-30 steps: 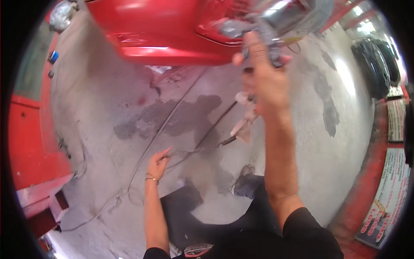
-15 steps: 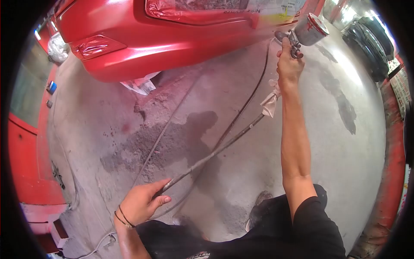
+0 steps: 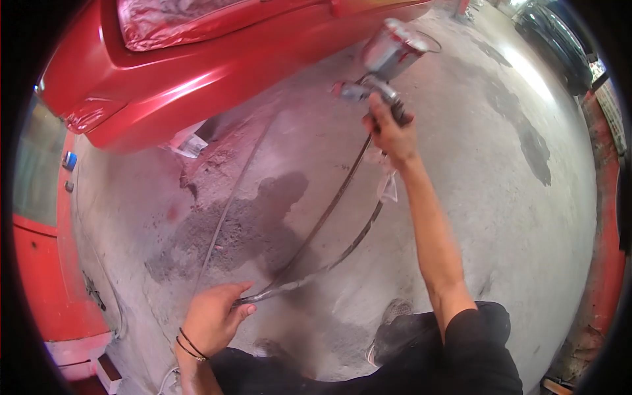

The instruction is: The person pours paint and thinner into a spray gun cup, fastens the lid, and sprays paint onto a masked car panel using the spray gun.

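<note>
My right hand (image 3: 397,137) is wrapped around the grip of a spray gun (image 3: 380,87), held out at arm's length. A paint-smeared metal cup (image 3: 395,51) sits on the gun, its nozzle end pointing left toward the red car bumper (image 3: 197,92), apart from it. From the grip, a dark air hose (image 3: 359,240) with a scrap of pale wrapping (image 3: 388,189) curves down to my left hand (image 3: 212,317). That hand is closed on the hose between thumb and fingers, low in the view.
Plastic film (image 3: 164,20) covers part of the car, and paper (image 3: 189,143) hangs under the bumper. Another hose (image 3: 240,187) lies across the stained concrete floor (image 3: 500,243). A red door (image 3: 52,276) stands at left; a dark car part (image 3: 553,46) is at far right.
My right hand has swung the spray gun left and nearer to me, away from the car. The hose sags into a deeper curve. The view has shifted, and my left hand keeps its hold.
</note>
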Motion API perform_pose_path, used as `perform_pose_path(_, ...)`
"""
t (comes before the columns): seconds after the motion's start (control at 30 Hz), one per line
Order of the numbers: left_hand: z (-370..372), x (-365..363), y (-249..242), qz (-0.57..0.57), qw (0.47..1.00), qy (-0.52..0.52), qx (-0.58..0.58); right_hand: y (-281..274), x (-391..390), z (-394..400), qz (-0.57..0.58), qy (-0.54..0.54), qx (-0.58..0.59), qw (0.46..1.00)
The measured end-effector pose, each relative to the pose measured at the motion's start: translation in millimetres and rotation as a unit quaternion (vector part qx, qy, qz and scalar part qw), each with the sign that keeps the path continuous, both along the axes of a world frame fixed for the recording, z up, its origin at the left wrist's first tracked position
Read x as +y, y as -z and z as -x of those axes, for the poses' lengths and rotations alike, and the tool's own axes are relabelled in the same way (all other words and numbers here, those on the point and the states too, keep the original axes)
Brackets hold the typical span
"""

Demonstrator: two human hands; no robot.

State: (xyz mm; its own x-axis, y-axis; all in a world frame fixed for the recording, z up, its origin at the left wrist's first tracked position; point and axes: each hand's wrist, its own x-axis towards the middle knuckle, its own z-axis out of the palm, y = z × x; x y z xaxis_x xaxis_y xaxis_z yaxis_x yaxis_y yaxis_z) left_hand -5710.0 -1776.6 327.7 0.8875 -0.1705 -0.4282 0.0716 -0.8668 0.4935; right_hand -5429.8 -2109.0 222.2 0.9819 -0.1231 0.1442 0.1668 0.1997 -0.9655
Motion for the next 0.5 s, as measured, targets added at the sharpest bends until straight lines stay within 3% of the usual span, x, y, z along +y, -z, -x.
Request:
perform_pose_path(0.23, -23, -56, 10, 0.142, 0.989, -0.032, -0.002, -18, -132, -149, 0.016, 0.198, -0.022, 0.98)
perform_pose_path(0.37, -11, -65, 25, 0.249, 0.961, -0.112, 0.036, -8, -175, -195, -0.05, 0.313, -0.043, 0.947)
perform_pose_path(0.5, -11, -69, 4, 0.179, 0.974, -0.136, 0.039, 38, -174, -183, -0.067, 0.314, -0.033, 0.947)
